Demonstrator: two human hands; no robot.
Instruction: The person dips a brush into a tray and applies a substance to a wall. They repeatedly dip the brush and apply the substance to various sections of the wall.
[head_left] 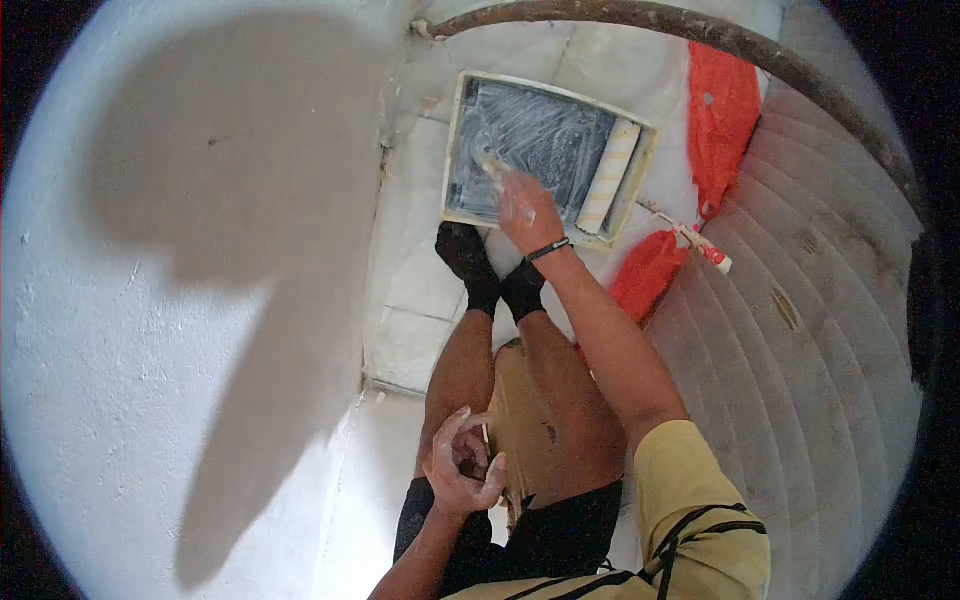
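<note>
Tray point(545, 130) w/ roller point(610, 175) lies just beyond rt hand point(525, 212).

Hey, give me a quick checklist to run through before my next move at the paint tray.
1. Right hand over the paint tray: ok.
2. What its grip holds, a pale tool, blurred: cannot tell.
3. Roller lying inside the tray, right side: ok.
4. Left hand, curled, holding anything: cannot tell.
5. Black socks outside the tray: ok.
</note>
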